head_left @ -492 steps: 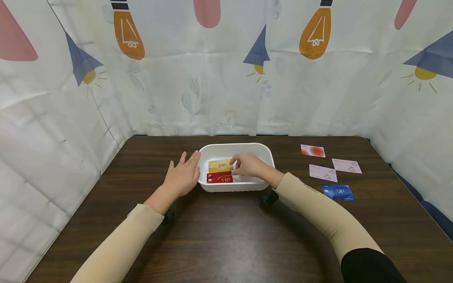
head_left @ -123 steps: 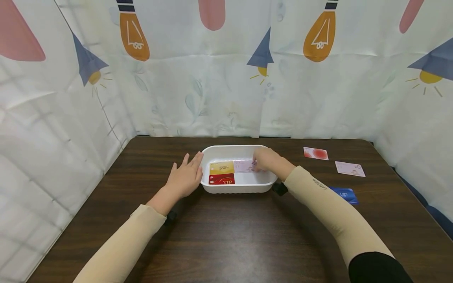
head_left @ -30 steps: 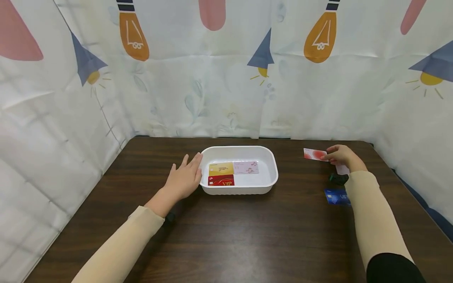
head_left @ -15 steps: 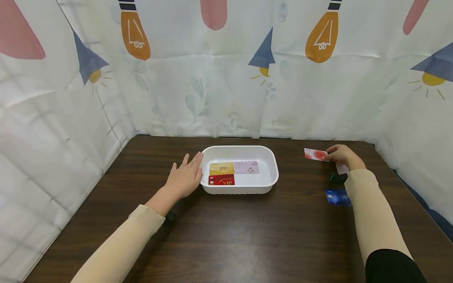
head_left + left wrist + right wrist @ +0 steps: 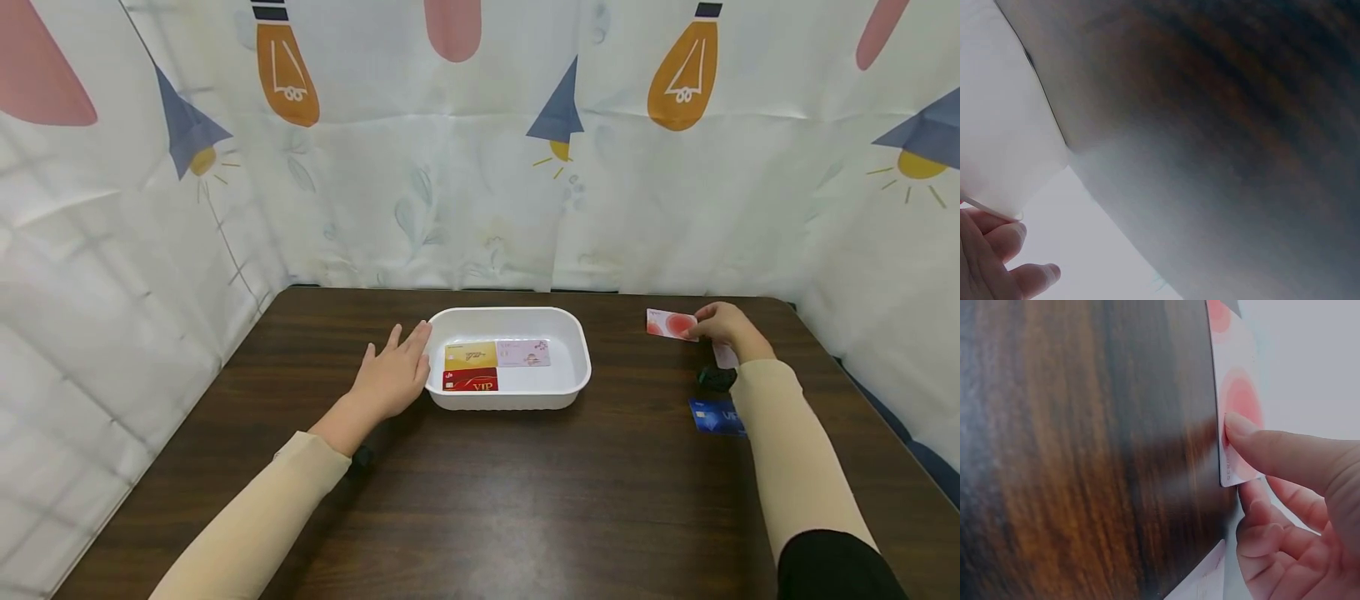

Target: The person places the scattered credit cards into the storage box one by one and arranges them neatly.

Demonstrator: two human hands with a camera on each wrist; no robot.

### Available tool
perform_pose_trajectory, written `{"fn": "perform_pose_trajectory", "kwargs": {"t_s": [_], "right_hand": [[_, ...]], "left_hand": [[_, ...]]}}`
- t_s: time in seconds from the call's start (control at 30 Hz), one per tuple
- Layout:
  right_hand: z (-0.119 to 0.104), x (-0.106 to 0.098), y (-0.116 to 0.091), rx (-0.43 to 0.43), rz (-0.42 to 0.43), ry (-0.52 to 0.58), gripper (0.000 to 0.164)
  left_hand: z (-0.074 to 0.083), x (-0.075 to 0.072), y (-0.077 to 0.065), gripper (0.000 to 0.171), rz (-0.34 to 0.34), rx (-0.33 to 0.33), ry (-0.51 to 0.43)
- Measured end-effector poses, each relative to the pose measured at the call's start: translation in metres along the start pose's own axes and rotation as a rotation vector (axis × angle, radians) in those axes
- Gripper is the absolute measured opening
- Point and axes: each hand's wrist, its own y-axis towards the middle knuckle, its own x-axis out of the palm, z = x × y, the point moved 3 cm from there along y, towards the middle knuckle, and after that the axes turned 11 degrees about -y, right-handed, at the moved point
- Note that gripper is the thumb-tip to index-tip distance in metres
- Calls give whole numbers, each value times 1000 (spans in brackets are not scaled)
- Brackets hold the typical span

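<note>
My left hand (image 5: 388, 379) lies with fingers extended against the left rim of a white plastic tray (image 5: 510, 402); its fingertips (image 5: 1013, 237) show at the tray edge in the left wrist view. In the tray are a gold card (image 5: 470, 355), a red VIP card (image 5: 470, 380) and a pale pink card (image 5: 523, 353). At the far right, my right hand (image 5: 731, 329) pinches the right end of a white card with red circles (image 5: 667, 323). In the right wrist view the thumb presses on that card's face (image 5: 1241, 394), with the other fingers curled at its edge.
A second pale pink card (image 5: 725, 356) is partly hidden under my right hand and wrist. A blue VIP card (image 5: 716, 417) lies nearer, partly behind the sleeve. The dark wooden table (image 5: 480, 500) ends at a patterned white curtain (image 5: 480, 208).
Since the oldest frame, a pale pink card went from the table into the tray beside the gold one. My right hand left the tray for the red-circled card, whose edge now looks slightly raised.
</note>
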Motion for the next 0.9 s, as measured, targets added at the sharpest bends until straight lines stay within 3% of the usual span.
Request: {"fn": "perform_pose_trajectory", "kwargs": {"t_s": [0.27,0.37,0.63,0.9], "right_hand": [[-2,1,-1,-6,72,34,60],[-1,1,-3,-13,100,107,55],[6,2,-11,-23,91,573,34],[9,-1,-18,46,64,769,24]], "left_hand": [[0,-1,0,61,2,1,-1],[1,-1,0,61,2,-1,-1],[1,-1,0,61,-3,1,-1],[1,-1,0,61,-2,-2,-2]]}}
